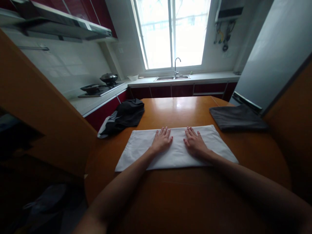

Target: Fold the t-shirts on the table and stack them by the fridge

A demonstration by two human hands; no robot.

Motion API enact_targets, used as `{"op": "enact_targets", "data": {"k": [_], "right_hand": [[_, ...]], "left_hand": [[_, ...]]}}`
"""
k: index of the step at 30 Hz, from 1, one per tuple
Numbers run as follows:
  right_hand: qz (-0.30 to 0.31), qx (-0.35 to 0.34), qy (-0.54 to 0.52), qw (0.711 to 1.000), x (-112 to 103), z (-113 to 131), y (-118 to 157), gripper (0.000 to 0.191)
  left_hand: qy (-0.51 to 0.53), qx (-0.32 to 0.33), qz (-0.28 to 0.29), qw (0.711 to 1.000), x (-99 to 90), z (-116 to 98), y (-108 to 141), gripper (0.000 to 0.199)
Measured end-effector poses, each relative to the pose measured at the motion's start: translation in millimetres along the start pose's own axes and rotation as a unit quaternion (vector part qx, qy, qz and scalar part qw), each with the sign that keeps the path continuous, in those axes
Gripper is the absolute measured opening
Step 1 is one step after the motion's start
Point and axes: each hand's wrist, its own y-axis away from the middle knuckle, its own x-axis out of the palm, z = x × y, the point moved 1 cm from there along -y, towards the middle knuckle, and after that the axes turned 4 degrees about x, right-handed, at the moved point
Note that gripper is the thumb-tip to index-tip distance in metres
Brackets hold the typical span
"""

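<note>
A white cloth, folded into a wide flat shape, lies across the middle of the wooden table. My left hand rests palm down on its left half, fingers spread and pointing at the far edge. On the right half lies my right hand, also flat with its fingers apart. The two hands do not touch each other, and neither holds anything. Some cloth shows between them.
The round-ended wooden table bears a crumpled black cloth at the back left and a folded dark grey cloth at the right. Beyond are a sink, a stove with pans and a tall refrigerator.
</note>
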Motion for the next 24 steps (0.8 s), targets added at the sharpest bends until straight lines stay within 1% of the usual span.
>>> {"op": "enact_targets", "data": {"k": [2, 3, 7, 9, 12, 15, 17, 19, 20, 22, 24], "right_hand": [[0.027, 0.009, -0.008, 1.000, -1.1, -2.1, -1.3, 0.061], [0.030, 0.011, -0.013, 0.999, -2.5, -2.5, -1.9, 0.061], [-0.009, 0.024, -0.016, 1.000, -10.2, -5.0, -4.3, 0.063], [-0.004, 0.031, -0.014, 0.999, -10.3, -7.8, -5.1, 0.064], [0.021, 0.037, -0.019, 0.999, -5.7, -11.2, -6.2, 0.064], [0.012, 0.046, -0.024, 0.999, -8.1, -15.6, -10.6, 0.062], [-0.012, 0.058, -0.025, 0.998, -20.6, -24.5, -15.7, 0.059], [-0.027, 0.085, -0.022, 0.996, -41.0, -41.3, -20.4, 0.052], [-0.022, 0.108, -0.018, 0.994, -52.5, -52.6, -21.9, 0.048], [0.012, 0.172, -0.003, 0.985, -73.8, -78.7, -22.1, 0.042], [0.051, 0.233, 0.016, 0.971, -88.7, -104.8, -18.9, 0.039]], "left_hand": [[-0.004, 0.000, 0.002, 1.000, 2.7, 1.6, -0.3, 0.061], [-0.004, 0.002, 0.000, 1.000, 3.2, 1.5, -0.1, 0.061], [-0.010, 0.009, -0.008, 1.000, 0.5, -0.4, 1.3, 0.059], [-0.013, 0.007, -0.006, 1.000, -0.7, -0.7, 1.3, 0.059], [-0.017, 0.005, -0.004, 1.000, -0.6, 0.2, 0.4, 0.059], [-0.013, 0.003, -0.012, 1.000, -0.6, 2.0, -0.5, 0.058], [-0.010, 0.001, -0.025, 1.000, -2.2, 2.8, -0.6, 0.057], [-0.016, 0.006, -0.042, 0.999, -5.5, 1.2, 0.2, 0.056], [-0.021, 0.013, -0.050, 0.998, -7.6, -1.1, 1.1, 0.056], [-0.022, 0.032, -0.055, 0.998, -11.6, -9.5, 4.1, 0.055], [-0.005, 0.060, -0.041, 0.997, -14.3, -22.9, 8.9, 0.056]]}}
